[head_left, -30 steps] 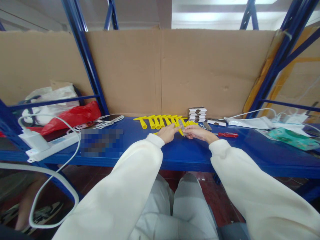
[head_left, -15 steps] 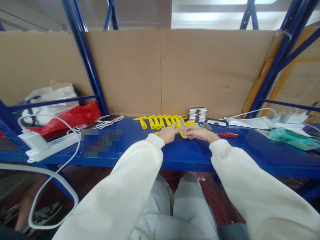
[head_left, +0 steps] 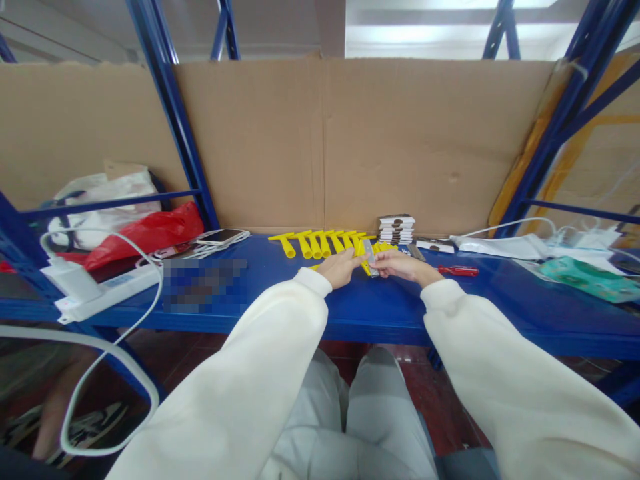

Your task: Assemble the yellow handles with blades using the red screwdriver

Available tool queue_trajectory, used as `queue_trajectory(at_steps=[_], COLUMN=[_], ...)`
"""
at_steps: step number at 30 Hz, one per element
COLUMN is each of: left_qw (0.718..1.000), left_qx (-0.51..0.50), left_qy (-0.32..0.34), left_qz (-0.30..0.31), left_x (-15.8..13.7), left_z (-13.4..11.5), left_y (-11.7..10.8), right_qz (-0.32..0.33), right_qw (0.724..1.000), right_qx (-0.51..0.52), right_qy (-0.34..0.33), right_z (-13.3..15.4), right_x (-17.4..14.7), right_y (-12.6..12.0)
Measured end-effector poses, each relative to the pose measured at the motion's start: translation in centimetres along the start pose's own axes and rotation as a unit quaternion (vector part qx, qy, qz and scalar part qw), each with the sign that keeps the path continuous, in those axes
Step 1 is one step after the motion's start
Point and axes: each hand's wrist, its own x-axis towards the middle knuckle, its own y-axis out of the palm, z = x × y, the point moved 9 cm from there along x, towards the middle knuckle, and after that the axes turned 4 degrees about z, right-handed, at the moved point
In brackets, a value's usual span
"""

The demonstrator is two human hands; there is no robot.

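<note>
Over the blue shelf, my left hand (head_left: 339, 268) and my right hand (head_left: 401, 265) meet at a yellow T-shaped scraper (head_left: 366, 269) with a grey flat strip (head_left: 369, 251) along it. The left fingers are closed on the yellow piece, partly hiding it. Thumb and fingers of the right hand pinch the grey strip from the right side. Behind the hands lies a row of several yellow T-shaped scrapers (head_left: 314, 245), their hollow handle ends towards me. A stack of small white-and-brown boxes (head_left: 396, 229) stands just beyond my right hand.
A red-handled screwdriver (head_left: 459, 271) lies right of my right hand. Farther right are white packets (head_left: 500, 245) and a green packet (head_left: 587, 279). On the left are a phone (head_left: 221, 236) with cables and a white power strip (head_left: 110, 291). Cardboard (head_left: 260, 147) closes off the back.
Both hands stay together around the yellow scraper and grey strip. The strip tilts slightly and has shifted a little to the right; the whole view has shifted slightly too.
</note>
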Motion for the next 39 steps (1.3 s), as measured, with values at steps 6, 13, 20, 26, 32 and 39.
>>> queue_trajectory(at_steps=[6, 13, 20, 26, 32, 39], left_qw=[1.0, 1.0, 1.0, 1.0, 0.999, 0.999], left_qx=[0.009, 0.008, 0.012, -0.009, -0.031, -0.03], left_qy=[0.0, -0.003, 0.01, -0.019, -0.024, -0.034], left_qz=[-0.005, -0.006, -0.018, -0.019, -0.021, -0.004], left_x=[0.0, 0.2, 0.2, 0.1, 0.0, -0.2], left_z=[0.0, 0.0, 0.1, 0.7, 1.1, 0.8], left_y=[0.1, 0.2, 0.0, -0.3, -0.3, -0.5], right_qz=[-0.001, -0.006, -0.018, -0.073, -0.303, -0.387], right_qw=[1.0, 0.999, 0.999, 0.996, 0.948, 0.816], right_qx=[-0.011, -0.02, -0.032, 0.034, -0.095, -0.407], right_qy=[-0.01, -0.029, -0.034, -0.024, 0.005, 0.137], right_z=[0.2, 0.8, 0.9, 1.1, 1.4, 1.8], right_x=[-0.1, -0.2, -0.2, -0.3, -1.8, -4.2], right_y=[0.0, 0.3, 0.0, -1.3, -7.0, -10.6])
